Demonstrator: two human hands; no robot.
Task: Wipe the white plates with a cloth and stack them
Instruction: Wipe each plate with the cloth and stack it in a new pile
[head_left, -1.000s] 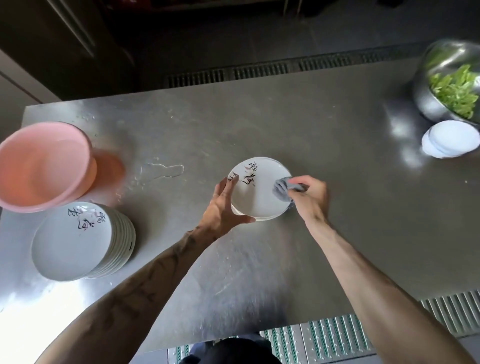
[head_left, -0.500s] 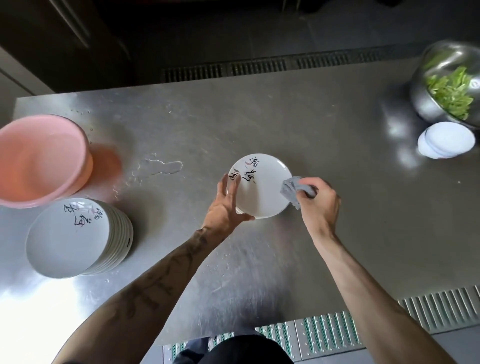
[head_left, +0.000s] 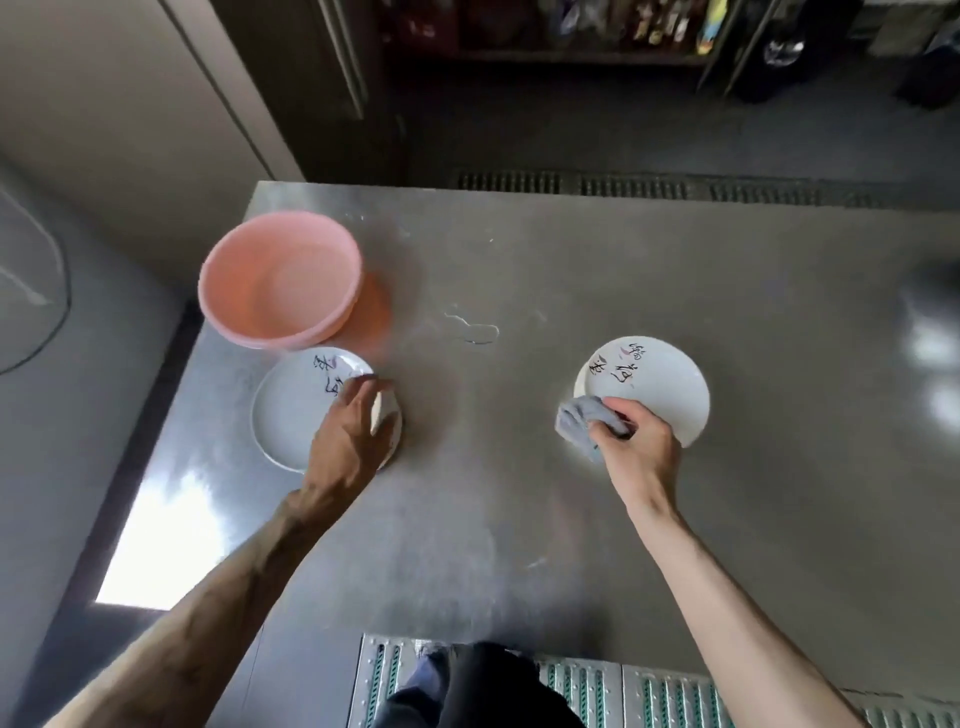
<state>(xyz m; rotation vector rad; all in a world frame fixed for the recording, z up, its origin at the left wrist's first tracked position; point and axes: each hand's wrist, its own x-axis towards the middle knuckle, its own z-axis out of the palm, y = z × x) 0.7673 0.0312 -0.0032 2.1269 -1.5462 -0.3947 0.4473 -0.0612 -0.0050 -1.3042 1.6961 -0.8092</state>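
- Lying flat on the stainless steel table (head_left: 571, 270), a stack of white plates (head_left: 291, 421) is covered at its right edge by the left hand (head_left: 348, 441).
- The left hand's fingers (head_left: 363, 395) are seen curled over the rim of the top plate; whether the plate is actually gripped cannot be told, owing to blur.
- Black brush characters are noted on the top plate, just beyond the left hand's fingertips.
- A single white plate (head_left: 654, 389) is held by the right hand (head_left: 639, 447), closed on the plate's near edge; the plate appears tilted, its far edge away from the person.
- A grey cloth (head_left: 582, 421) is bunched in the same right hand, pressed against the plate's near-left rim and projecting to the left of the knuckles.
- Black characters are likewise recorded on the held plate, beyond the right hand.
- A pink plastic basin (head_left: 280, 280) is placed beyond the left hand, just behind the stack; whether the two touch cannot be determined.
- A small puddle of water (head_left: 475, 330) is observed on the table between the two hands, further from the person.
- The two hands are well apart, with bare table surface between them.
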